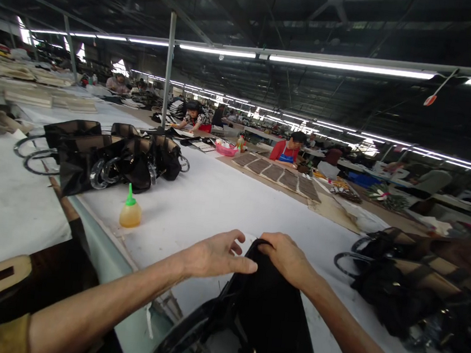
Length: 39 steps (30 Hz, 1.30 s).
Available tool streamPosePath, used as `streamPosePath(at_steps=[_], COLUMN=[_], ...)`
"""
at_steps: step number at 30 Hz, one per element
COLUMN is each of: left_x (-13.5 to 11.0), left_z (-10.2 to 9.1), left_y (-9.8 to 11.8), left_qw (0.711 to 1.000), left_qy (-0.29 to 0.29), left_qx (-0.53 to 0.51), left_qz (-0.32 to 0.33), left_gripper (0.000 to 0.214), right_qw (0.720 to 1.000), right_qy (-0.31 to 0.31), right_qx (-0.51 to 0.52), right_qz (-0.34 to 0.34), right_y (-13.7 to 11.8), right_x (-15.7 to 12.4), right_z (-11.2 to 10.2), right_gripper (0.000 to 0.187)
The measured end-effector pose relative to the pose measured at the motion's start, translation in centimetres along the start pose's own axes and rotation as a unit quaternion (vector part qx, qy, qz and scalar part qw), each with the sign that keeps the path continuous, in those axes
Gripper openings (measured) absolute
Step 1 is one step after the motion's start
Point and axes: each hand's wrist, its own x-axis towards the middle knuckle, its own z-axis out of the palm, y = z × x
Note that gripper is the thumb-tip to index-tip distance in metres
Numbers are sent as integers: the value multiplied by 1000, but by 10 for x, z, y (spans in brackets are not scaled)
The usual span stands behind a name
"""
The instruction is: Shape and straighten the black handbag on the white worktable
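A black handbag [265, 320] lies on the white table [216, 202] right in front of me, its curved handle hanging off the near edge. My left hand [214, 254] hovers at the bag's top left edge with its fingers stretched out and nothing in them. My right hand [286, 257] curls over the bag's far top edge and grips it.
A yellow glue bottle with a green nozzle [130, 209] stands to the left. A pile of black bags [111, 158] lies at the back left, more dark bags [410, 279] at the right. Brown panels [280, 175] lie farther back, where other people work at long tables.
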Motion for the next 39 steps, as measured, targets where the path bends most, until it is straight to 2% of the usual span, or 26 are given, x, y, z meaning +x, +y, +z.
streamPosePath(at_steps=[3,5,7,11,14,17,21,24,30,35,39], left_x=[-25,-30,-25,0,19,30,37,41,40,40,40], left_z=[6,8,5,-12,-26,-34,-36,-38,-39,-37,-40], left_y=[-5,-4,-2,-2,-15,-34,-53,-56,-52,-59,-61], left_qw=[998,995,992,986,992,997,988,985,982,971,971], left_qy=[42,75,99,127,96,25,-60,-65,-48,-36,-50], left_qx=[39,68,83,100,65,-29,-124,-146,-151,-215,-213], left_qz=[-8,-6,7,33,40,60,69,71,102,95,102], left_gripper=[94,93,83,41,28,26,23,21,33,30,33], right_qw=[999,998,996,992,992,993,994,993,991,989,986], right_qy=[14,20,24,14,-3,-16,-34,-36,-39,-52,-70], right_qx=[-19,-30,-38,-41,-24,3,39,62,89,114,124], right_qz=[36,60,80,118,123,114,101,96,91,84,89], right_y=[-2,-1,2,11,19,26,35,41,47,47,47], right_x=[3,5,8,6,-4,-20,-33,-32,-27,-28,-27], right_z=[-10,-23,-35,-47,-39,-24,-9,-4,-2,-5,-6], right_gripper=[20,20,17,13,14,14,15,15,16,16,16])
